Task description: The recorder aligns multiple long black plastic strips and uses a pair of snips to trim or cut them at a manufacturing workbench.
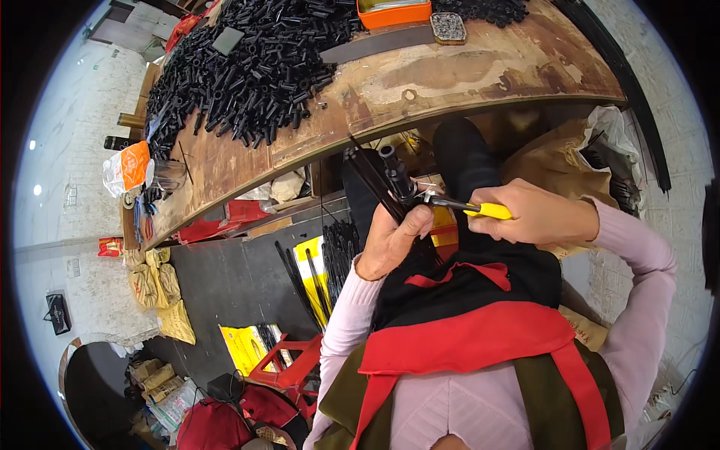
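Firstly, black rods and a black tube, likely light, stiff and slippery, project beyond the clasping fingers of the left hand, best gripped there together; secondly, yellow-handled pliers sit within the wrapped fingers of the right hand.

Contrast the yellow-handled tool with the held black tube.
The yellow-handled tool is in the right hand, the black tube in the left hand. The tool points leftward; the tube points away from the body. The tool shows yellow; the tube looks black. Both are held.
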A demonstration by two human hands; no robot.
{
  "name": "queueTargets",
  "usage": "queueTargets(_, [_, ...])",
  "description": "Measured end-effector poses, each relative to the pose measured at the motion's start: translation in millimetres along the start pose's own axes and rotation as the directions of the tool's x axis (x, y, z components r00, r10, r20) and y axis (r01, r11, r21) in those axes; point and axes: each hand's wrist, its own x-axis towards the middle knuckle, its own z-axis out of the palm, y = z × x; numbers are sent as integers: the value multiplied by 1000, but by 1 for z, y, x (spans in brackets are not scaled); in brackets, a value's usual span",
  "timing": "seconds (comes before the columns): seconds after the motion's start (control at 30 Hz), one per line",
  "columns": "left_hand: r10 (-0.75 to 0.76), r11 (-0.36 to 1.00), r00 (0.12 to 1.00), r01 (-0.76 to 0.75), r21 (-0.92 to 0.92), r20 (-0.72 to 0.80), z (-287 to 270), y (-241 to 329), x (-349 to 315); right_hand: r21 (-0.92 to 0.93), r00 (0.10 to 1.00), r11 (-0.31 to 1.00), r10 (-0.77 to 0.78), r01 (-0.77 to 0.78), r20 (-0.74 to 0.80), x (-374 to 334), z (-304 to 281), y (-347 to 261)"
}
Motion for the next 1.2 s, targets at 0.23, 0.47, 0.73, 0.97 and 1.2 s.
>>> queueTargets(0.23, [-37,998,997,40,-58,62,-1,0,-4,410,925,881,75,-236,373,4,-17,-7])
queueTargets(0.47, [-60,991,993,71,-111,101,-2,2,-3,503,775,665,187,-552,603,7,-22,-11])
queueTargets(0.73, [-7,994,999,3,-106,-41,-4,-8,-10,596,928,718,212,-360,306,5,28,2])
queueTargets(0.97, [-28,1000,998,28,9,-55,8,-4,4,175,762,809,421,-561,493,9,-52,-46])
queueTargets(1.2, [-9,998,991,16,54,-130,1,-7,2,7,944,1000,-21,20,329,14,-24,1])
